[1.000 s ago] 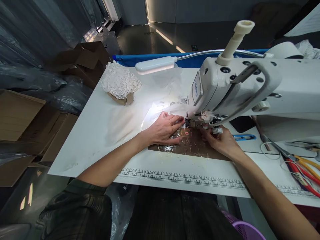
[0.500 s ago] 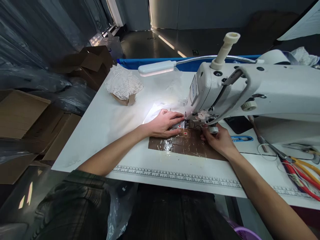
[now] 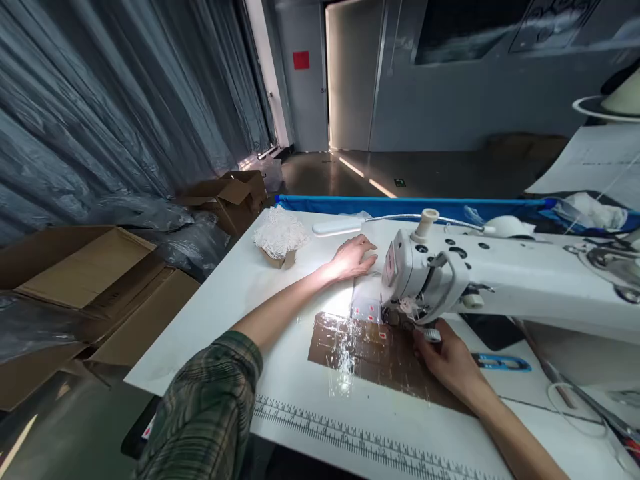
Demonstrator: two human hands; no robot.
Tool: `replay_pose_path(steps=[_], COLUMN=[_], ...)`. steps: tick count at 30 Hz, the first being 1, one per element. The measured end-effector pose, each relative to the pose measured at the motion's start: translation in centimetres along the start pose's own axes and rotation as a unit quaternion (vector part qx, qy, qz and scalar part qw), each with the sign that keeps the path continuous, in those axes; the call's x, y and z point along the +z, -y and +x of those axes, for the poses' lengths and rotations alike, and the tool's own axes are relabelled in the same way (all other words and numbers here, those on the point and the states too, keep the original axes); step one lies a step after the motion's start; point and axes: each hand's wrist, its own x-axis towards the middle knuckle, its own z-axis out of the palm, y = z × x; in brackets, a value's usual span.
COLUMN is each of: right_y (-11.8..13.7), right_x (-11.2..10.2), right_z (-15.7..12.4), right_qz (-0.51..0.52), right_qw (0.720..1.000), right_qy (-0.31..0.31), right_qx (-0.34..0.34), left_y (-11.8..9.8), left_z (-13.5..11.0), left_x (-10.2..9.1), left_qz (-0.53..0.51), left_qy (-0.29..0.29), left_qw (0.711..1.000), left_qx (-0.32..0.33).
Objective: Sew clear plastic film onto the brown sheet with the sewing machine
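Note:
My left hand (image 3: 354,259) reaches over the white tabletop beyond the sewing machine's needle area, fingers spread and bent, with nothing visible in them. My right hand (image 3: 447,353) is under the head of the white sewing machine (image 3: 480,270), its fingers curled in beside the needle area. The machine's ridged knob (image 3: 431,335) partly hides those fingers, and what they hold cannot be made out. A shiny brown sheet (image 3: 357,343) lies flat beneath the needle area. Just behind it is a pale piece with small red marks (image 3: 366,310).
White lace (image 3: 281,233) sits heaped in a small box left of the lamp (image 3: 339,227). Blue thread snips (image 3: 503,362) lie right of my right hand. A printed ruler (image 3: 345,437) follows the front edge. Cardboard boxes (image 3: 90,267) stand left of the table (image 3: 210,340).
The view has tilted upward. My left hand has left the brown sheet and the needle area and moved away across the table. My right hand stays by the needle area.

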Motion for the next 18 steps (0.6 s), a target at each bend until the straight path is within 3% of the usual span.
replay_pose_path(steps=[4, 8, 12, 18], right_y=[0.1, 0.2, 0.3, 0.9], right_x=[0.1, 0.1, 0.2, 0.2], right_z=[-0.2, -0.2, -0.2, -0.6], right_qz=[-0.030, -0.045, -0.060, -0.081], right_qw=[0.999, 0.998, 0.997, 0.995], right_qy=[-0.007, 0.001, -0.003, -0.013], right_qx=[-0.017, -0.037, -0.046, -0.062], left_y=[0.9, 0.6, -0.7, -2.7], left_z=[2.2, 1.9, -0.3, -5.8], left_x=[1.3, 1.4, 0.8, 0.5], left_qz=[0.038, 0.064, 0.090, 0.115], left_qy=[-0.007, -0.011, -0.011, 0.035], left_qw=[0.998, 0.997, 0.996, 0.992], left_qx=[-0.043, -0.049, -0.019, 0.037])
